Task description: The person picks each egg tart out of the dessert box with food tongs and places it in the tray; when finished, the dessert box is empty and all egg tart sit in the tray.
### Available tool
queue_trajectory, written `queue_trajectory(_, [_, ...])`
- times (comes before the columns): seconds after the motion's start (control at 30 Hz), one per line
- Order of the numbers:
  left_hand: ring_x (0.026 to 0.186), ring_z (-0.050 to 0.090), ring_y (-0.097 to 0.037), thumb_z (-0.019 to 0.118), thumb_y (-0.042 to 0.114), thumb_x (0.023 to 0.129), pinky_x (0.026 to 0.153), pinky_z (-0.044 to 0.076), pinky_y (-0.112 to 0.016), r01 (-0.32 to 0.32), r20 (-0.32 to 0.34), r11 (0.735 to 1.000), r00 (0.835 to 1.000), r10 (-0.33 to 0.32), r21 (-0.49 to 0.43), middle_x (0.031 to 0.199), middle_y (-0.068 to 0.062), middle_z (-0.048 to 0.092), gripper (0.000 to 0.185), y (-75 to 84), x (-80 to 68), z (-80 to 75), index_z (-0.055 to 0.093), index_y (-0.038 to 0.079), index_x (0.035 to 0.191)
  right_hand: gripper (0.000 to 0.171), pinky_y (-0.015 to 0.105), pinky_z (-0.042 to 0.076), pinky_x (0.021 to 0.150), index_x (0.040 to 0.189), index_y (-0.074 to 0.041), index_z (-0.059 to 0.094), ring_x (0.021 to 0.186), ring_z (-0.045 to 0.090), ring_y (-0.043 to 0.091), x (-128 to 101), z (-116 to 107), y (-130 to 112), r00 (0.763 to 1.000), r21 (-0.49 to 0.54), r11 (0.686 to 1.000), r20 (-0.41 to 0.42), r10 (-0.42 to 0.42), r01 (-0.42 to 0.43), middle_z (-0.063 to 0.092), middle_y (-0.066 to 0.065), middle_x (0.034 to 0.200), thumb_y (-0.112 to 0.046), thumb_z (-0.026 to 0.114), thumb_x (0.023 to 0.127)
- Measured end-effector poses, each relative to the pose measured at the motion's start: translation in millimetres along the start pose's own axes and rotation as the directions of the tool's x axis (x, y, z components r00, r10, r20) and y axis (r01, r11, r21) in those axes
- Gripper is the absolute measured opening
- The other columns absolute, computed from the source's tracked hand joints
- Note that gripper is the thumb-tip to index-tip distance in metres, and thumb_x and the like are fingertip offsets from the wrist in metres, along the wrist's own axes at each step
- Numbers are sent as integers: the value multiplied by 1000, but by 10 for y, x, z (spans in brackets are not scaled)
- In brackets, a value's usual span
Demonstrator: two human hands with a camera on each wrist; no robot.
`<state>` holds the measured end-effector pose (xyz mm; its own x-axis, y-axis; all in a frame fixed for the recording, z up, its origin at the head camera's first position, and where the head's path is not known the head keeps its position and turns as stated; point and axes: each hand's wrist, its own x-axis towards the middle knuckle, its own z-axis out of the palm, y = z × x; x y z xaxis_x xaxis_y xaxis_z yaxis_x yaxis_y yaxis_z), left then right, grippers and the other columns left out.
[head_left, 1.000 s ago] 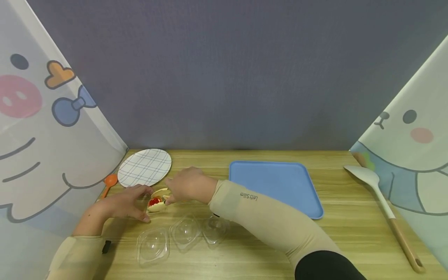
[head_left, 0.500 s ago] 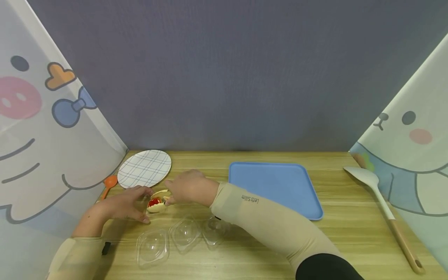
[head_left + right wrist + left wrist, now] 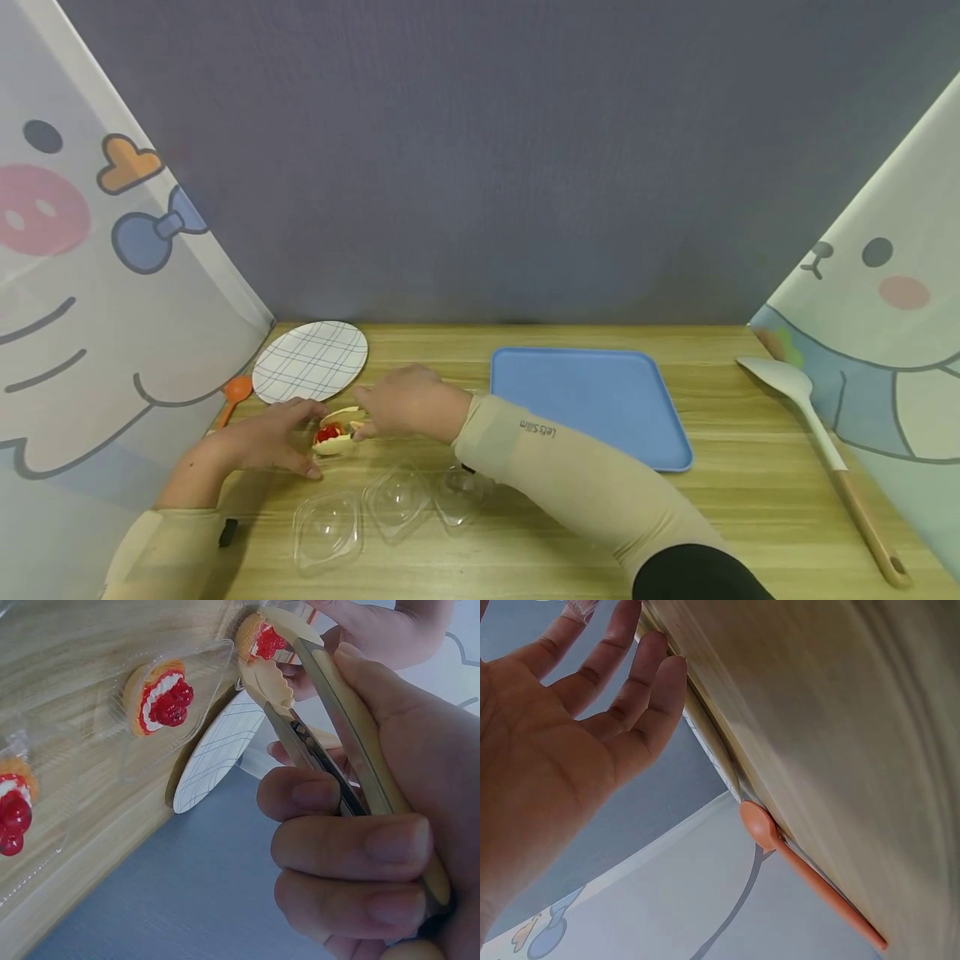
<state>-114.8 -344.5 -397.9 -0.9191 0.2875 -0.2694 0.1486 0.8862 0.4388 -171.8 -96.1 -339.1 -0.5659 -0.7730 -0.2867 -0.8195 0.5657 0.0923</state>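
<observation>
My right hand (image 3: 408, 400) grips a pair of tongs (image 3: 341, 712) with cream-coloured scalloped tips. Between the tongs' tips sits a small round cherry tart (image 3: 270, 643), topped with red fruit; in the head view the same tart (image 3: 328, 433) shows between both hands. My left hand (image 3: 270, 435) holds the clear plastic container around that tart, thumb on the near side and forefinger on the far side. At its fingertips in the left wrist view is a bit of clear plastic (image 3: 583, 607). Two more cherry tarts stand in clear containers, one (image 3: 169, 701) nearer the tongs, another (image 3: 13, 814) farther off.
Three clear domed lids, among them one (image 3: 327, 527) at the left, lie in front. Behind the hands is a checked oval plate (image 3: 311, 360), with an orange spoon (image 3: 237, 387) beside it. A blue tray (image 3: 585, 400) and a long white spoon (image 3: 795, 383) lie to the right.
The hands and tongs stay almost in place; the tart between them has shifted very slightly leftward. The head view has tilted a little.
</observation>
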Motion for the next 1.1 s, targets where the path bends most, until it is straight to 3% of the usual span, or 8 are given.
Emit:
queue_trajectory(0.23, [132, 47, -44, 87, 54, 67, 99, 45, -63, 24, 5, 1000, 1000, -24, 0, 142, -18, 52, 95, 0, -12, 11, 47, 10, 142, 46, 33, 55, 67, 115, -32, 51, 75, 61, 7, -6, 27, 20, 999, 19, 1000, -36, -18, 19, 63, -14, 90, -71, 46, 91])
queue_trajectory(0.5, [138, 35, -54, 86, 55, 68, 98, 42, -70, 47, 18, 999, 999, -47, 3, 149, -25, 44, 108, 18, -28, 7, 38, 4, 150, 47, 34, 55, 67, 116, -32, 53, 77, 62, 9, -112, -28, 88, 993, 46, 997, -94, -64, 69, 63, -12, 89, -72, 45, 92])
queue_trajectory(0.63, [137, 38, -52, 86, 55, 67, 98, 42, -68, 43, 16, 999, 999, -43, 12, 147, -23, 46, 106, 12, -35, 9, 40, 5, 148, 49, 35, 54, 67, 120, -32, 53, 77, 63, 9, -200, -43, 141, 990, 78, 992, -112, -86, 95, 64, -13, 89, -70, 47, 92])
queue_trajectory(0.87, [134, 43, -48, 86, 57, 66, 100, 42, -67, 7, -10, 999, 1000, -6, 38, 141, -19, 52, 101, -12, -26, 25, 45, 6, 143, 49, 32, 50, 59, 112, -26, 55, 68, 57, 9, -396, -33, 281, 986, 105, 990, -146, -83, 99, 60, -12, 82, -70, 45, 93])
queue_trajectory(1.0, [130, 48, -43, 86, 56, 66, 100, 43, -62, -18, -18, 1000, 1000, 18, 26, 137, -15, 55, 92, -35, -12, 36, 49, 11, 138, 47, 30, 43, 51, 106, -26, 51, 59, 49, 12, -558, -38, 380, 987, 126, 990, -156, -46, 66, 53, -9, 70, -71, 44, 94])
queue_trajectory(1.1, [129, 50, -39, 87, 55, 66, 102, 43, -58, -30, -23, 1000, 999, 30, 10, 136, -10, 56, 85, -50, -1, 37, 52, 14, 133, 48, 30, 42, 49, 114, -29, 51, 56, 49, 12, -684, -40, 463, 987, 134, 990, -163, -9, 32, 53, -9, 66, -72, 43, 94])
